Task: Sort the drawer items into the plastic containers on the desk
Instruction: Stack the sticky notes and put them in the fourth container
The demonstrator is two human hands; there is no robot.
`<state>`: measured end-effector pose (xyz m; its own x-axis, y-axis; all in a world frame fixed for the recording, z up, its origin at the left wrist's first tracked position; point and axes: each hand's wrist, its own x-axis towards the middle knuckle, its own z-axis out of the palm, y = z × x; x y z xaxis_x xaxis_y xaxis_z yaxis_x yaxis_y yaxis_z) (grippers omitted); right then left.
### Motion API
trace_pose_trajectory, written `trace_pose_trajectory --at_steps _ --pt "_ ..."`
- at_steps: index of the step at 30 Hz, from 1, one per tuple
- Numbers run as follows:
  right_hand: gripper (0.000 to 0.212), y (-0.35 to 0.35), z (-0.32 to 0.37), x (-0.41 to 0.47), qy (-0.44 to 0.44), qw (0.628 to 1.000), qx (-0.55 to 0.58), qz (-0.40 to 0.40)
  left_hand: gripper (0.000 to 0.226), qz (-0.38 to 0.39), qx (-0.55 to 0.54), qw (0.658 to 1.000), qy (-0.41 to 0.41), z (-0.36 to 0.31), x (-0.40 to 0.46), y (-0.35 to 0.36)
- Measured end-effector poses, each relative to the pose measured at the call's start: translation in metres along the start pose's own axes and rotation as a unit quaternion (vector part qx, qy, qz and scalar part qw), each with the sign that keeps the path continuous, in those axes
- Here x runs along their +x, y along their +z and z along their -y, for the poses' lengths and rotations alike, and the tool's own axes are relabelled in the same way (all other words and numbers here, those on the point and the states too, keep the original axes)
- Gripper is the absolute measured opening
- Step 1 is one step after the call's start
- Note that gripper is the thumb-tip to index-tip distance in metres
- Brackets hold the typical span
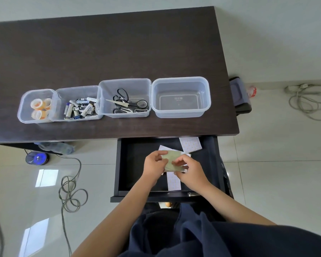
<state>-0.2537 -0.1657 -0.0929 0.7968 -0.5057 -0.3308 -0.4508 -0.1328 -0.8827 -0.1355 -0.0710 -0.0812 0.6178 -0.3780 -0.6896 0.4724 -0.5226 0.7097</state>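
Hands over open drawer [122, 164]: left hand [154, 165] and right hand [188, 168] both pinch greenish card stack [171, 158]; card faces illegible.

One white cylindrical battery [88, 110], lying tilted among the others in the second clear plastic container from the left [76, 89], carries dark lettering along its side that reads roughly "Heyright" (the letters are small and the spelling is not certain). The empty clear plastic container at the right end of the row [181, 79] has a small embossed mark moulded into its floor, too faint to read. The print on the other batteries cannot be made out.
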Motion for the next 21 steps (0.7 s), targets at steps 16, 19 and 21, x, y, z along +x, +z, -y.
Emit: trace_pose_trajectory --at_steps 16,19,21 --pt "0.04 -0.004 -0.036 0.074 0.18 0.94 -0.275 -0.095 0.058 -0.01 0.021 1.0 -0.003 0.018 -0.017 -0.038" --pt "0.033 -0.002 -0.038 0.069 0.168 0.944 -0.255 -0.121 0.058 -0.007 0.034 0.999 -0.008 0.023 -0.018 -0.041" --pt "0.033 -0.002 -0.037 0.062 0.158 0.95 -0.239 -0.127 0.059 -0.005 0.041 0.999 -0.012 0.027 -0.018 -0.042"
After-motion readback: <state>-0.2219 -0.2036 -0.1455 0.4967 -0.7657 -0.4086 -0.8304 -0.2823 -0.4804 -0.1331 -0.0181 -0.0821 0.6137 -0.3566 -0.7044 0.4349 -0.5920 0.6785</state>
